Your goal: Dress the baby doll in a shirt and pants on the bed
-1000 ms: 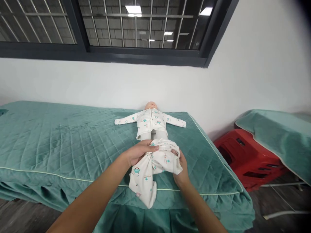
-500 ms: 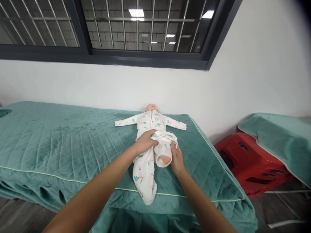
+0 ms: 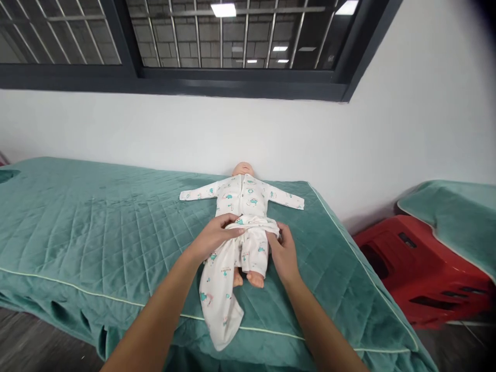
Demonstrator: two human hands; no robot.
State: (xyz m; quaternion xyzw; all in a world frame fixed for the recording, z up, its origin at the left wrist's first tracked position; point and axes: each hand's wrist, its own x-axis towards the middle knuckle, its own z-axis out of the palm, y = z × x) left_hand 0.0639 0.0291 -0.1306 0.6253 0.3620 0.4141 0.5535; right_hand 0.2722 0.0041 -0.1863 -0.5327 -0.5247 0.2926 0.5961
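Note:
On its back lies a baby doll (image 3: 243, 169), head toward the wall, arms spread in a white printed top (image 3: 242, 195). Matching white trousers (image 3: 221, 297) are bunched around its hips and thighs. The right trouser leg is around one of the doll's legs, and the foot (image 3: 255, 279) sticks out below the hem. Beside it shows the other bare foot (image 3: 237, 278), while the left trouser leg trails flat toward the bed's front edge. My left hand (image 3: 217, 235) pinches the waistband at the left. At the right side of the waistband, my right hand (image 3: 282, 250) grips the cloth.
The doll rests on a bed with a green quilted cover (image 3: 127, 227). A red plastic stool (image 3: 418, 268) is to the right, partly under another green cover (image 3: 457, 217). Behind the bed are a white wall (image 3: 155, 129) and a dark-framed window (image 3: 232, 82).
The waistband has been drawn up toward the doll's hips. Both bare feet now show, one coming out of the right trouser leg. The loose trouser leg has shifted left, and the view has tilted down slightly.

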